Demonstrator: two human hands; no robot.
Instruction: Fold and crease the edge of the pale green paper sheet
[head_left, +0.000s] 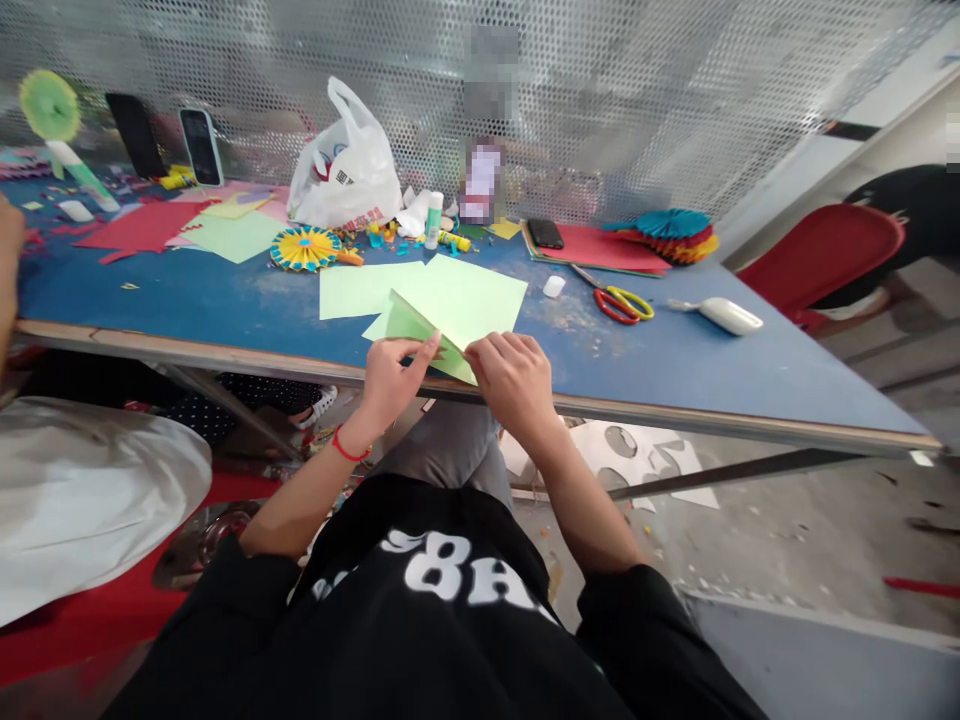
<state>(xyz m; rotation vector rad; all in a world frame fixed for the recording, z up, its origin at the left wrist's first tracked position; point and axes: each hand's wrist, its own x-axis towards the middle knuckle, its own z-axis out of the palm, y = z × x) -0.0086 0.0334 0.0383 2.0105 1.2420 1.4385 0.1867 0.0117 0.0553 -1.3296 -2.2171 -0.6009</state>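
A sheet of light green paper (469, 295) lies at the table's front edge, its near part folded up along a slanting crease. My left hand (397, 375) pinches the folded edge between thumb and fingers. On the other end of the fold, my right hand (514, 370) has its fingers curled and closed on the paper. Another pale green sheet (352, 290) lies flat under the left part of it. Scissors (619, 303) with red and yellow handles rest to the right, near a small white piece (553, 287).
Behind the paper stand a glue stick (433, 220), a yellow-blue paper rosette (305, 249) and a white plastic bag (349, 165). A black phone (545, 234) lies on red sheets (600, 250). At right is a white bottle-like object (727, 316). Another person's arm (9, 270) shows at far left.
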